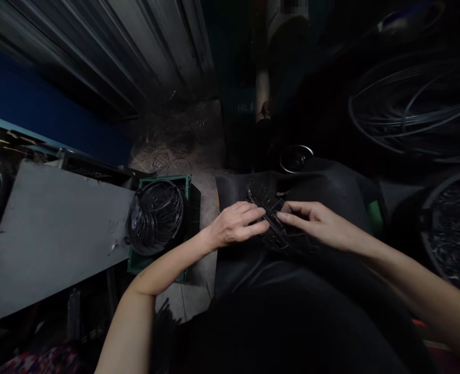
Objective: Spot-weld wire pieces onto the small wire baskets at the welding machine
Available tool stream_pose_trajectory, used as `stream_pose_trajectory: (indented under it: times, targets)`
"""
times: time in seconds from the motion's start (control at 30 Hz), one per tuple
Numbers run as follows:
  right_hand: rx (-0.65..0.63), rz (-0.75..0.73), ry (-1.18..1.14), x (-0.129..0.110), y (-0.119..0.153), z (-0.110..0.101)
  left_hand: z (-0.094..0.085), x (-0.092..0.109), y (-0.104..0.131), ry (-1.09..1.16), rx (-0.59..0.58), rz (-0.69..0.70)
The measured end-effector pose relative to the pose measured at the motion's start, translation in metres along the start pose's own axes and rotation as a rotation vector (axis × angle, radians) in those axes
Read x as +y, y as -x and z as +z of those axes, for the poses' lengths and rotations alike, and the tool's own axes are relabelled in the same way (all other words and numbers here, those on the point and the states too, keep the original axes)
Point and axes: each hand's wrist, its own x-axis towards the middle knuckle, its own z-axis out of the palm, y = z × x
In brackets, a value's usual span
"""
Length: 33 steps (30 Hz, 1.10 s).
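A tangle of thin black strips and bars [278, 236], too dark to name more exactly, lies over the dark cloth [249, 270] on my lap. From the left, my left hand [239, 223] grips it, fingers bent and closed against its edge. Facing it, my right hand [315, 221] pinches the other side between thumb and fingers. The two hands are a short gap apart, palms partly turned down. Exactly which pieces lie under the fingertips is hidden.
Left of my lap, a green crate [186, 182] holds a black round tub [179, 228] of coiled dark strands. Beside it is a grey panel [58, 223]. At right stand a large loose coil [409, 122] and a tub [426, 218] of small dark pieces. A metal ring [311, 150] shows ahead.
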Motion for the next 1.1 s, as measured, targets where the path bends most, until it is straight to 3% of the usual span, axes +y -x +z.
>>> stream_pose_trajectory:
  times: [0.3,0.6,0.87,1.1]
  targets:
    - [0.089,0.020,-0.063,0.009,0.003,0.007,0.008,0.000,-0.008,0.040,-0.043,0.043]
    - [0.182,-0.008,-0.035,0.013,0.008,0.011,0.005,0.002,-0.014,0.023,-0.263,0.126]
    - [0.204,-0.016,-0.021,0.011,0.012,0.009,0.002,0.011,-0.023,0.014,-0.186,0.121]
    - [0.190,-0.033,0.154,0.020,0.013,0.015,0.007,0.020,-0.011,-0.016,-0.116,0.037]
